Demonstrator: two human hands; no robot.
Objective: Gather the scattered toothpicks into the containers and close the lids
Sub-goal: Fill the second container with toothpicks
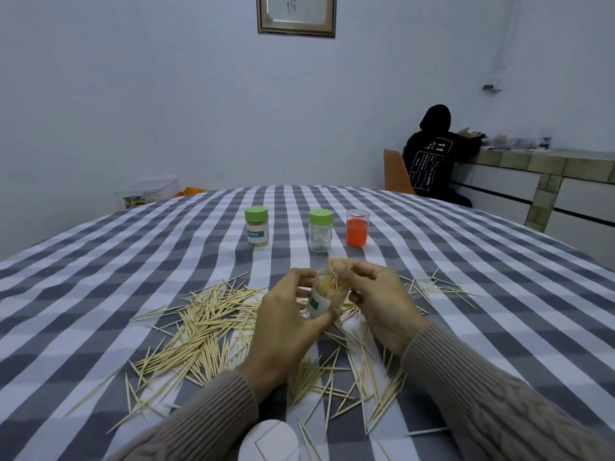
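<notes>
My left hand [286, 324] grips a clear labelled toothpick jar [324, 299], tilted and lidless, above the table. My right hand [376, 294] pinches a bundle of toothpicks [334, 269] whose lower ends stand in the jar's mouth. Several loose toothpicks [203, 324] lie scattered over the checked cloth, left of, under and right of my hands. Farther back stand a full labelled jar with a green lid [257, 227], a nearly empty clear jar with a green lid [320, 231] and a lidless jar with orange contents [357, 227].
A white round lid [269, 442] lies at the table's near edge. The grey-and-white checked tablecloth [100, 261] covers the whole table. A person in a dark hoodie [432, 154] sits at a counter at the back right, beside an orange chair [396, 173].
</notes>
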